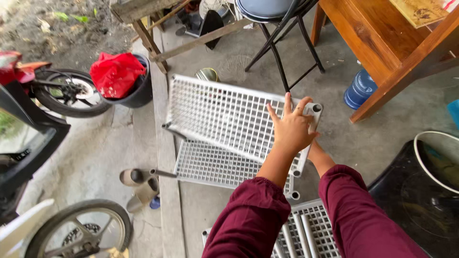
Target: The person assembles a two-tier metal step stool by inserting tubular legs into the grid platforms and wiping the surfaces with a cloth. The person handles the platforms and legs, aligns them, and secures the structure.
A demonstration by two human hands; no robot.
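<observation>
A stiff, light-looking grey plastic grid shelf panel point(229, 117) is held at its right corner by the spread left hand point(291, 128); the right hand point(315, 149) is hidden beneath, its grip untellable.

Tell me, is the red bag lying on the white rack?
No, the red bag sits in a dark tub, apart from the white rack.

We note two arms clothed in long sleeves of dark maroon cloth. The left sleeve point(251, 220) ends in a gathered, puffed cuff, below which the forearm is bare. The right sleeve point(361, 215) is pushed up the same way, cloth creased in soft folds. The left hand point(291, 128) wears a thin ring on one finger. The right hand is mostly hidden from us.
</observation>
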